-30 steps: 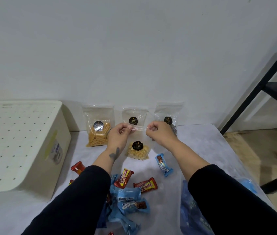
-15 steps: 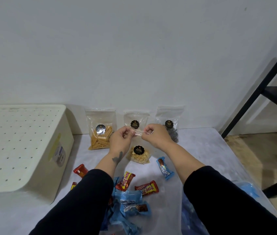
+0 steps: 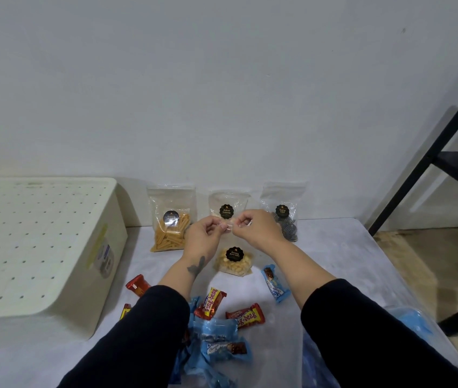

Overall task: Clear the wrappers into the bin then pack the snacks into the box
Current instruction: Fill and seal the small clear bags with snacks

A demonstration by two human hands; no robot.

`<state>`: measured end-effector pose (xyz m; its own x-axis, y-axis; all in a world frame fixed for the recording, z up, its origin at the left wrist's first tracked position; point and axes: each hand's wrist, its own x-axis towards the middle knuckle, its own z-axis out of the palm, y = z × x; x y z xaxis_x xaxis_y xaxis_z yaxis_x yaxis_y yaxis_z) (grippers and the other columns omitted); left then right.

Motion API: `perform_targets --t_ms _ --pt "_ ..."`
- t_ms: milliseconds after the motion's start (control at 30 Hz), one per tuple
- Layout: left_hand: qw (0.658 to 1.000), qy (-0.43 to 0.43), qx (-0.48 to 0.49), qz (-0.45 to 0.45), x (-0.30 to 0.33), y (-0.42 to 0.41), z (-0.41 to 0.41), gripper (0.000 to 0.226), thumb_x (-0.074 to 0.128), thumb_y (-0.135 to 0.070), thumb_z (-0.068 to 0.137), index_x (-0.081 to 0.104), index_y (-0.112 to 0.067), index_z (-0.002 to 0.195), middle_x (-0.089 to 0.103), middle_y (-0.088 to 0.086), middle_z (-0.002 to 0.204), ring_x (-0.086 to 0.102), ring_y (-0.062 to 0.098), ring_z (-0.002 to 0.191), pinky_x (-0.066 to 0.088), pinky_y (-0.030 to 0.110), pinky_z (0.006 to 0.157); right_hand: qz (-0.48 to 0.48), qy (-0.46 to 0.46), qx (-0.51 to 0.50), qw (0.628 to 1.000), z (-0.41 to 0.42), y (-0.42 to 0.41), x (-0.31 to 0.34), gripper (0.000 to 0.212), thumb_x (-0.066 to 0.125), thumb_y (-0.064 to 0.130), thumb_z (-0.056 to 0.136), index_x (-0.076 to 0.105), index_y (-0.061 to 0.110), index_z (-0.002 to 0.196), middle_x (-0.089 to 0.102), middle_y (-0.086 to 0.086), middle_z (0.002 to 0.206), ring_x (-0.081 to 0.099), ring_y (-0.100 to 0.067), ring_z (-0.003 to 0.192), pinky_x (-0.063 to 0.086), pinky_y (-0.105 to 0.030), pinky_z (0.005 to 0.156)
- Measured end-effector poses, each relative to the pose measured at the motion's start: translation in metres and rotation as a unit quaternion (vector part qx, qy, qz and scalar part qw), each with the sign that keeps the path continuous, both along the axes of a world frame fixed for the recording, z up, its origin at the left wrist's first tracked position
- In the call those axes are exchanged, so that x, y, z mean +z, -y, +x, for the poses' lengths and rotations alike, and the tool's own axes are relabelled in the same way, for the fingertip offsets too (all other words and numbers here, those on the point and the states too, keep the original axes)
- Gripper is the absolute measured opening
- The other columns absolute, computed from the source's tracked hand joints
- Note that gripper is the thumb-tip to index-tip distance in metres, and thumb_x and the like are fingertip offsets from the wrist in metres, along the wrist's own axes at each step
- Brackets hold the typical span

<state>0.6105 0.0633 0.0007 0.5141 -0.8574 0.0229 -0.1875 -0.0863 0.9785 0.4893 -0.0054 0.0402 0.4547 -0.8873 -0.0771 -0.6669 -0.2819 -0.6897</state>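
Several blue wrappers (image 3: 216,343) were heaped at the tabletop's (image 3: 334,247) near edge, red bars (image 3: 246,315) scattered just beyond. Farther in, the top of a clear peanut pouch (image 3: 233,260) was pinched from both sides by the left hand (image 3: 204,236) and right hand (image 3: 256,231), fingertips nearly meeting. Three pouches (image 3: 172,219) were propped along the far edge, against the wall. A cream box (image 3: 40,247) was seen at the left edge.
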Motion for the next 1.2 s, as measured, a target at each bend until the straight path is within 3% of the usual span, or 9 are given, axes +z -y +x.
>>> perform_targets --t_ms 233,367,533,600,700,800,900,1067,1200 --pt "1.000 0.018 0.016 0.016 0.003 -0.002 0.002 0.006 0.064 -0.012 0.088 0.070 -0.012 0.086 0.071 0.000 0.076 0.060 0.001 0.065 0.047 0.018 0.068 -0.003 -0.008 0.002 1.000 0.001 -0.006 0.001 0.010 0.067 0.039 0.071 0.060 0.033 0.067 0.060 0.015 0.078 0.062 -0.017 0.094 0.047 -0.038 0.090" --pt "0.999 0.033 0.010 0.013 0.002 -0.004 0.003 0.008 0.063 -0.008 0.088 0.070 -0.006 0.087 0.061 -0.007 0.064 0.052 -0.011 0.048 0.041 0.006 0.055 0.008 0.001 0.009 1.000 0.003 -0.006 0.001 0.020 0.069 0.046 0.067 0.059 0.028 0.065 0.055 0.014 0.066 0.054 -0.012 0.073 0.045 -0.032 0.077" --pt "1.000 0.015 0.004 -0.013 0.001 -0.004 0.001 0.010 0.060 -0.010 0.090 0.070 -0.013 0.088 0.069 -0.004 0.078 0.063 0.003 0.073 0.045 0.017 0.067 0.010 0.039 0.010 0.999 0.005 -0.009 0.000 0.018 0.071 0.029 0.074 0.057 0.027 0.063 0.051 0.013 0.062 0.050 -0.010 0.066 0.043 -0.027 0.066" --pt "1.000 0.005 0.015 -0.017 -0.001 -0.004 0.003 0.012 0.059 -0.011 0.090 0.067 -0.017 0.084 0.071 -0.002 0.082 0.066 0.007 0.082 0.048 0.020 0.072 0.045 0.073 0.015 0.996 0.002 -0.008 0.004 0.008 0.069 0.028 0.080 0.068 0.022 0.074 0.061 0.008 0.071 0.056 -0.010 0.070 0.046 -0.026 0.068" --pt "0.999 0.010 0.037 -0.009 -0.003 -0.004 0.007 0.012 0.058 -0.013 0.091 0.065 -0.019 0.084 0.070 0.000 0.085 0.066 0.011 0.086 0.052 0.029 0.080 0.134 0.091 0.000 0.987 -0.006 -0.004 0.011 0.022 0.059 0.024 0.091 0.072 0.007 0.092 0.068 -0.002 0.079 0.062 -0.011 0.066 0.049 -0.022 0.061" --pt "0.998 0.027 0.062 -0.012 -0.001 -0.001 0.007 0.003 0.062 -0.014 0.089 0.062 -0.015 0.091 0.065 0.001 0.087 0.060 0.014 0.083 0.049 0.023 0.077 0.155 0.089 0.000 0.984 -0.012 -0.005 0.014 0.015 0.063 0.016 0.089 0.072 0.004 0.086 0.067 -0.007 0.076 0.061 -0.013 0.064 0.051 -0.023 0.060" --pt "0.992 0.054 0.116 -0.010 0.002 -0.004 0.001 0.013 0.065 -0.022 0.086 0.056 -0.014 0.092 0.059 0.000 0.088 0.055 0.012 0.079 0.045 0.020 0.072 0.105 0.066 -0.001 0.992 -0.009 -0.007 0.012 0.018 0.065 0.016 0.087 0.072 0.000 0.084 0.068 -0.011 0.077 0.062 -0.017 0.065 0.055 -0.030 0.067" --pt "0.999 0.008 0.035 0.033 0.009 -0.010 -0.011 0.029 0.055 -0.032 0.093 0.066 -0.010 0.077 0.062 -0.001 0.070 0.056 0.012 0.067 0.044 0.023 0.064 0.013 0.023 0.011 1.000 -0.002 -0.014 0.011 0.031 0.062 0.020 0.087 0.058 0.026 0.056 0.062 0.006 0.062 0.055 -0.009 0.058 0.053 -0.033 0.075" --pt "0.999 0.021 0.032 0.023 0.012 -0.014 -0.016 0.030 0.057 -0.023 0.093 0.061 -0.016 0.064 0.061 -0.002 0.063 0.055 0.009 0.063 0.044 0.020 0.065 -0.026 0.000 -0.007 1.000 0.000 -0.014 0.010 0.038 0.059 0.020 0.090 0.050 0.028 0.053 0.068 -0.002 0.073 0.060 -0.019 0.071 0.050 -0.030 0.076"
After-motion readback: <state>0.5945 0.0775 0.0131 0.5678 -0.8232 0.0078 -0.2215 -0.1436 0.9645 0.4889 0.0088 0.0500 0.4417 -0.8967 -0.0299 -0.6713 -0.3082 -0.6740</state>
